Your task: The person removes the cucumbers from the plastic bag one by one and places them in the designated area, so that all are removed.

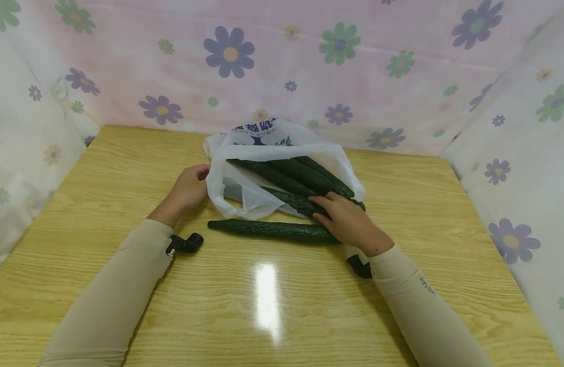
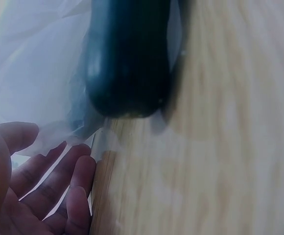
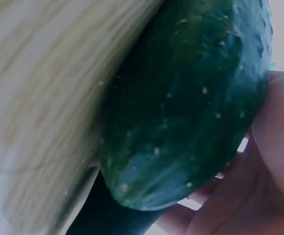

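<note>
A white plastic bag (image 1: pixel 263 153) with dark blue print lies on the table, its mouth toward me and several dark green cucumbers (image 1: pixel 288 173) inside. My left hand (image 1: pixel 188 189) touches the bag's left edge; in the left wrist view, its thumb stands apart from the loosely bent fingers (image 2: pixel 49 188), beside the plastic. At the right of the mouth, my right hand (image 1: pixel 348 220) grips a bumpy cucumber (image 1: pixel 293 200) between thumb and fingers. One more cucumber (image 1: pixel 268 230) lies on the table before the bag, its right end close under my right hand and large in the right wrist view.
The wooden table (image 1: pixel 208 306) has a bright light reflection near its middle. Flowered cloth (image 1: pixel 282 76) hangs behind it and at both sides. Black wrist mounts (image 1: pixel 186 243) stick out near both sleeve cuffs.
</note>
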Demonstrator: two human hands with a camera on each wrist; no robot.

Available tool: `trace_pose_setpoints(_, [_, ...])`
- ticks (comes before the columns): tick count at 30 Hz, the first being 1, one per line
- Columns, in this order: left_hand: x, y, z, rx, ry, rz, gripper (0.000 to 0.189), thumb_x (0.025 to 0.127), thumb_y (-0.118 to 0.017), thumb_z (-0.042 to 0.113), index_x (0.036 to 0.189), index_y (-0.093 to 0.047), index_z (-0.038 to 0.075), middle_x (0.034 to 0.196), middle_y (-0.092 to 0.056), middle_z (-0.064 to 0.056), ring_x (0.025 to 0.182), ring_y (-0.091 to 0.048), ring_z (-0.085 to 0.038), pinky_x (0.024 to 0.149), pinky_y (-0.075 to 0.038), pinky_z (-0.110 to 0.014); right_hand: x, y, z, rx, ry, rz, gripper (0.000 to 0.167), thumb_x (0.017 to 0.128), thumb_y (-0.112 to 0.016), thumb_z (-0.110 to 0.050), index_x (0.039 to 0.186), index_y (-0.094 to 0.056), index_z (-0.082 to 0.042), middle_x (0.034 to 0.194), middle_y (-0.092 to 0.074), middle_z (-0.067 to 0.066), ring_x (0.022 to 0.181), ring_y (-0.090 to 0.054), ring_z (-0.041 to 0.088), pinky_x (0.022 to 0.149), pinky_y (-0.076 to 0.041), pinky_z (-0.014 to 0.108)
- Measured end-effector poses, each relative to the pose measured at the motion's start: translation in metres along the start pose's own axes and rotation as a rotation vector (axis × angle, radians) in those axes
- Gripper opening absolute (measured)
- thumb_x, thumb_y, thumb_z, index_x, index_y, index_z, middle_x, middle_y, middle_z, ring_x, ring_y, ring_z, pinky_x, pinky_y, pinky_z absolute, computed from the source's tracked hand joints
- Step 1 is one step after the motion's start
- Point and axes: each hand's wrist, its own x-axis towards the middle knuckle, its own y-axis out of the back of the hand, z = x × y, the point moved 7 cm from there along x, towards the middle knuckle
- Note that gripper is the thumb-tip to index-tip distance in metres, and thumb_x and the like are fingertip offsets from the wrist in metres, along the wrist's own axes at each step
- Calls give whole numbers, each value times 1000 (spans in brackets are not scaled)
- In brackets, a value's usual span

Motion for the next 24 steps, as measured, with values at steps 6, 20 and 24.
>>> trace_pose_setpoints(6, [0, 1, 1, 10, 4, 18, 37, 103, -50, 32, 125, -64, 7, 123, -65, -16, 112, -54, -27, 94, -42, -40, 1, 1, 0, 27, 5, -3, 47, 99, -64, -22, 141, -55, -4, 110, -63, 14, 88, -60, 22, 73, -51, 37])
trace_pose_setpoints(20, [-2, 1, 2, 2, 4, 1, 37, 104, -49, 32, 125, -64, 6, 120, -64, -17, 106, -53, -27, 87, -41, -36, -3, 8, -3, 101, 11, -25, 45, 105, -52, -24, 142, -50, 1, 119, -55, 19, 80, -57, 18, 72, -49, 36])
trace_pose_setpoints(24, [-1, 0, 1, 2, 8, 0, 35, 104, -49, 31, 124, -64, 6, 118, -64, -17, 105, -52, -27, 86, -41, -36, -3, 8, 0, 147, -35, -46, 45, 107, -48, -27, 144, -49, -1, 131, -57, 19, 103, -63, 28, 88, -52, 45])
